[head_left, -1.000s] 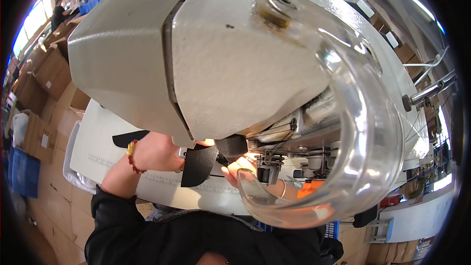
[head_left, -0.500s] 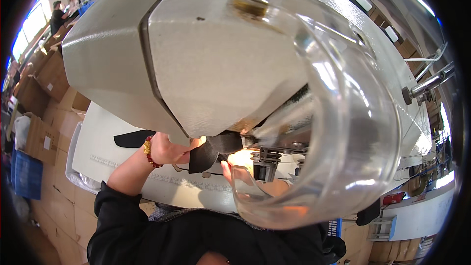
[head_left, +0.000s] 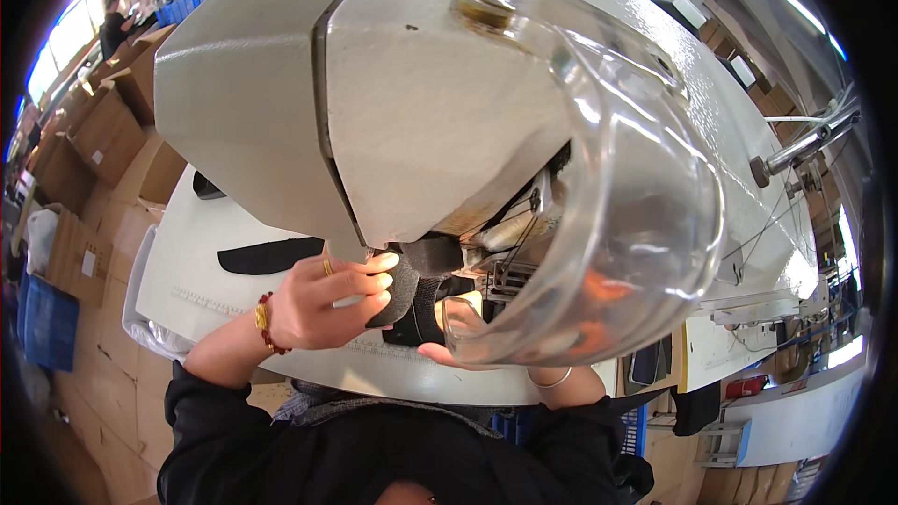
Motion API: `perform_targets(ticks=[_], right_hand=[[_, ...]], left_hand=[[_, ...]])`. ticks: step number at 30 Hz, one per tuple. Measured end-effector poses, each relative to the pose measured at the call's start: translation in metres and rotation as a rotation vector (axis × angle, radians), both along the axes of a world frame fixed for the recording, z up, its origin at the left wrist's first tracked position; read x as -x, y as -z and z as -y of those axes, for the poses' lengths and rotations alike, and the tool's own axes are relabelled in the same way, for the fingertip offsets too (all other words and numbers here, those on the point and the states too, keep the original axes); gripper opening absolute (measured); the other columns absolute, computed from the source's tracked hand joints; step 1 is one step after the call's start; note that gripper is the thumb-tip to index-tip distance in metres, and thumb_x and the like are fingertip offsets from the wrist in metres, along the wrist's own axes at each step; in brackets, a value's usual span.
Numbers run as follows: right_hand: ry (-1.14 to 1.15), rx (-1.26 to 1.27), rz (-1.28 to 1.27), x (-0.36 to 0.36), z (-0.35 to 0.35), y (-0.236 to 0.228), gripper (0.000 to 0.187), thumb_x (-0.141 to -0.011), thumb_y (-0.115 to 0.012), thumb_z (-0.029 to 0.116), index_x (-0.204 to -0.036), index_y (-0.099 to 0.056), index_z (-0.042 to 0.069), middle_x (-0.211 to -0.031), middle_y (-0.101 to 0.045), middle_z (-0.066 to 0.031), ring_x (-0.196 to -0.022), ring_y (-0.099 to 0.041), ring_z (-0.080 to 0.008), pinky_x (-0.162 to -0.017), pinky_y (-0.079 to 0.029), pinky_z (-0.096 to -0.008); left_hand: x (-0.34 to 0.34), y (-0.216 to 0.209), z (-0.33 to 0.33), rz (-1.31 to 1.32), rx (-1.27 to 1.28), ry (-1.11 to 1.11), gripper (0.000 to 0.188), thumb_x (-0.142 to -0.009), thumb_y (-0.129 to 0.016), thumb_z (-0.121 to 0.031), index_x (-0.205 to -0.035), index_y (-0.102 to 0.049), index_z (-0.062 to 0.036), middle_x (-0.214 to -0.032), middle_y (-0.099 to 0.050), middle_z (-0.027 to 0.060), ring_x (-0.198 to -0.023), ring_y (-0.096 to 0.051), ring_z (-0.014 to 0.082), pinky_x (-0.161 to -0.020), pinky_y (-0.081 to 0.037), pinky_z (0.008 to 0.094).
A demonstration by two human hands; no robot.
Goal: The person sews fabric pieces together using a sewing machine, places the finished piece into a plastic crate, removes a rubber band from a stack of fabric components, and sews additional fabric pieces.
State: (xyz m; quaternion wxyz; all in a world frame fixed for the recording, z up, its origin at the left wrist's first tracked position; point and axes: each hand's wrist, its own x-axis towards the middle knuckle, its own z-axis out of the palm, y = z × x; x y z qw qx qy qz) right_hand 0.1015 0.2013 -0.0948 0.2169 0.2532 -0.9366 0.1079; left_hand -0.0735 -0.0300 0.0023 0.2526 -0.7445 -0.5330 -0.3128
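A large pale sewing machine fills the middle of the view. Under its head sits a dark fabric piece, with a grey felt-like face and a black part beside it. My left hand is closed on its left edge, thumb and fingers pinched together. At the fabric's right side is my right hand, its thumb stretched out; the clear plastic guard and the machine parts hide most of its fingers, so its grip is unclear. Left of my left hand, a flat black cut piece lies on the white table.
The clear curved guard stands out from the machine's right side. A ruler strip runs along the table's near side. Cardboard boxes and a blue bin stand on the floor at left. A person sits far left.
My view has shifted, so the machine head appears farther right. My left hand has come lower and its fingers show more clearly on the fabric. More black fabric shows between my hands.
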Motion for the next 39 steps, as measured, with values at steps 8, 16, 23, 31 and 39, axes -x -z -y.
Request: perform_targets(ticks=[8, 16, 23, 31, 39], right_hand=[[0.221, 0.138, 0.841, 0.004, 0.007, -0.064, 0.052, -0.095, -0.062, 0.060, -0.106, -0.059, 0.008, -0.103, -0.056, -0.0039, -0.110, -0.049, -0.0173, -0.109, -0.037, -0.0334], [0.071, 0.098, 0.094, -0.001, -0.002, -0.040, 0.052, -0.094, -0.063, 0.056, -0.116, -0.062, 0.009, -0.109, -0.060, -0.0065, -0.114, -0.053, -0.0193, -0.108, -0.039, -0.0353], [0.101, 0.085, 0.016, -0.013, -0.018, -0.072, 0.048, -0.093, -0.065, 0.049, -0.116, -0.063, 0.008, -0.108, -0.061, -0.0075, -0.110, -0.055, -0.0209, -0.104, -0.042, -0.0363], [0.149, 0.056, -0.070, -0.014, -0.027, -0.079, 0.044, -0.091, -0.069, 0.042, -0.117, -0.065, 0.007, -0.107, -0.062, -0.0086, -0.105, -0.058, -0.0227, -0.099, -0.046, -0.0375], [0.239, 0.023, -0.154, -0.010, -0.046, -0.086, 0.040, -0.090, -0.072, 0.034, -0.117, -0.066, 0.006, -0.106, -0.062, -0.0098, -0.101, -0.060, -0.0244, -0.095, -0.049, -0.0386]], left_hand=[[-0.007, -0.005, -0.005, -0.013, 0.030, -0.001, 0.012, -0.073, -0.075, 0.002, -0.081, -0.066, 0.0016, -0.097, -0.066, 0.0119, -0.100, -0.071, 0.0298, -0.077, -0.063, 0.0395], [0.004, 0.003, -0.015, 0.115, 0.015, -0.104, 0.024, -0.070, -0.085, -0.013, -0.083, -0.067, -0.0035, -0.096, -0.066, 0.0076, -0.085, -0.072, 0.0254, -0.067, -0.059, 0.0364], [0.016, 0.016, -0.018, 0.049, 0.074, -0.172, 0.029, -0.068, -0.088, -0.014, -0.088, -0.068, -0.0058, -0.089, -0.063, 0.0058, -0.079, -0.065, 0.0251, -0.068, -0.053, 0.0377], [0.025, 0.042, -0.025, 0.115, 0.039, -0.225, 0.034, -0.064, -0.088, -0.016, -0.090, -0.068, -0.0060, -0.091, -0.062, 0.0054, -0.084, -0.063, 0.0269, -0.074, -0.052, 0.0419], [0.012, 0.028, -0.023, 0.128, 0.003, -0.280, 0.033, -0.065, -0.088, -0.017, -0.091, -0.070, -0.0065, -0.095, -0.066, 0.0069, -0.085, -0.065, 0.0272, -0.074, -0.052, 0.0419]])
